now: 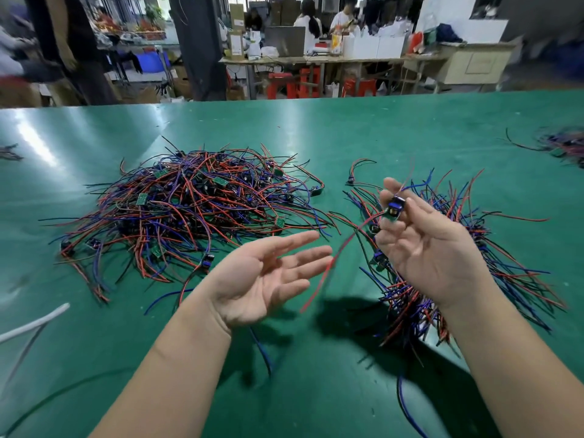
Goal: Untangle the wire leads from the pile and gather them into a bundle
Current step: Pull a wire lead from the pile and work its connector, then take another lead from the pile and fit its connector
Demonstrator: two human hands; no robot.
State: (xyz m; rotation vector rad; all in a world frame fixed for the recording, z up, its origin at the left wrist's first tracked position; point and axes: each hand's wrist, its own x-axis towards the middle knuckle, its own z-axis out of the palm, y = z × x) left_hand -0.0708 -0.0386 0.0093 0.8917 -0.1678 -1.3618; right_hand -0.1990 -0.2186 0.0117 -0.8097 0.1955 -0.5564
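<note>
A worker's right hand, raised palm toward the camera, pinches a small blue-and-black component on a green circuit board between thumb and fingertips; blue and red wire leads rise from the pinch, and one long red wire lead, blurred, trails down and to the left of it, ending above the table. Just left of and below the grip, the left hand hangs palm up with fingers straight and spread, holding nothing; the trailing red lead passes just off its fingertips, and whether it touches them cannot be told. Directly beneath and behind the gripping hand, a loose sheaf of red, blue and black wire leads lies on the glossy green table top, its ends fanning out to the right; well to the left of the grip, beyond the open hand, sprawls the large tangled pile of red, blue and black wire leads with small green boards; a single stray lead with a black connector lies between the two heaps. Far right of the grip, another blurred cluster of wires; far left, a white plastic tube; beyond the table, people at a cluttered wooden workbench.
</note>
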